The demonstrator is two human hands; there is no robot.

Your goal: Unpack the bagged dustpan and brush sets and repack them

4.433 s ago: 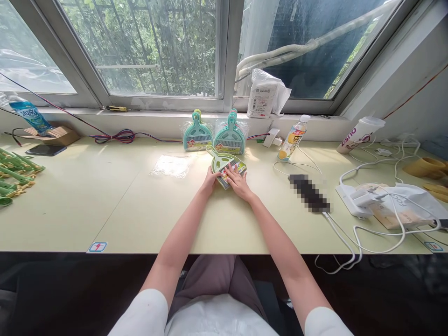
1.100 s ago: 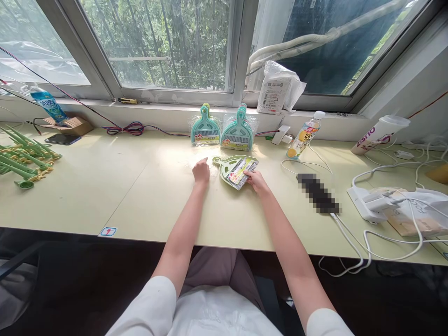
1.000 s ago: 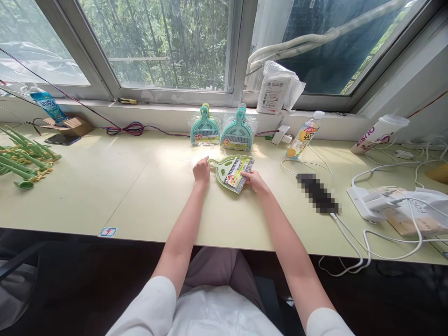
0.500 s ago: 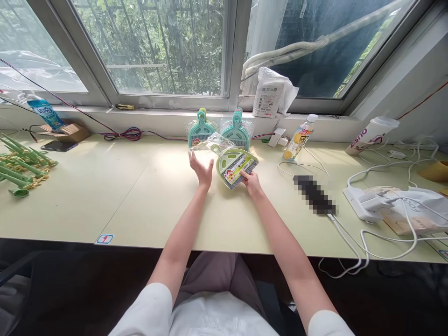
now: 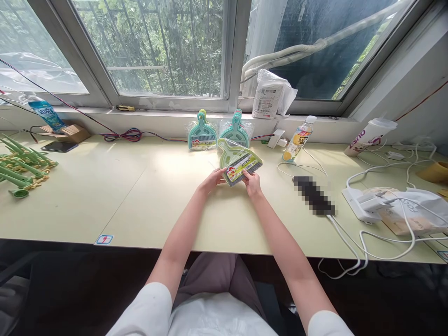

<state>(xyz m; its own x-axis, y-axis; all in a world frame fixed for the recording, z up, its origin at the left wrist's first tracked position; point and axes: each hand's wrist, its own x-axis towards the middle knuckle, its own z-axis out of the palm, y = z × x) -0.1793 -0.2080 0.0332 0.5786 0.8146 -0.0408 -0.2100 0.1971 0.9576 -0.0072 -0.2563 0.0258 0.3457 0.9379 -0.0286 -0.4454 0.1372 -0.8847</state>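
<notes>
A light green dustpan and brush set (image 5: 241, 163) in a clear wrapper, with a yellow-green label, is held tilted above the table. Its left edge is gripped by my left hand (image 5: 213, 180), thumb in front and fingers partly behind it. My right hand (image 5: 252, 183) pinches the lower right part, with the thumb over the label and bristles. Behind it, two stacks of wrapped sets lean against the wall: one turquoise stack (image 5: 202, 135) on the left and another turquoise stack (image 5: 235, 130), partly covered by the held set.
Green plastic parts (image 5: 24, 168) lie in a heap at far left, near a blue pouch (image 5: 47, 114) on a cardboard box. To the right stand a drink bottle (image 5: 297, 140) and a paper cup (image 5: 373, 135). White cables and a power strip (image 5: 362, 205) spread over the right side.
My left hand, open and apart beforehand, has moved right and closed on the set's left edge. The wrapper's loose end no longer sticks out to the left, and the set has turned slightly.
</notes>
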